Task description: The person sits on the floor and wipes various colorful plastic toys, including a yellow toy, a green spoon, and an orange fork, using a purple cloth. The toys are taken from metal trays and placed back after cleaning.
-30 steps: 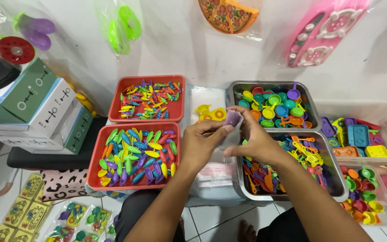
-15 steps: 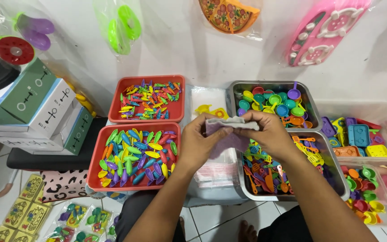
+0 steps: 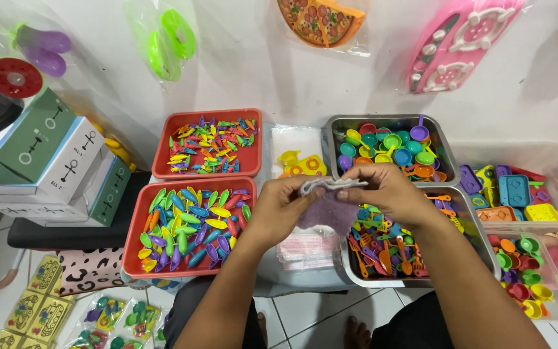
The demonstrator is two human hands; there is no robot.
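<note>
My left hand (image 3: 283,208) and my right hand (image 3: 387,192) meet in the middle of the view, both pinching the top edge of a small clear plastic bag (image 3: 326,210) with a purple tint that hangs down between them. Under the bag lies a stack of pink-printed bags (image 3: 307,251). A red tray of coloured toy spoons (image 3: 189,223) sits just left of my left hand. A steel tray of small toy utensils (image 3: 400,245) lies below my right hand.
A second red tray of tiny coloured pieces (image 3: 208,143) and a steel tray of toy bowls (image 3: 389,145) sit behind. Clear bins of toy kitchen pieces (image 3: 515,194) stand at right. Boxes (image 3: 53,165) stack at left. Bagged toys hang on the wall (image 3: 321,18).
My hands came together and spread out a small bag between them, replacing the small purple piece seen at my fingertips a second ago. The trays have not moved.
</note>
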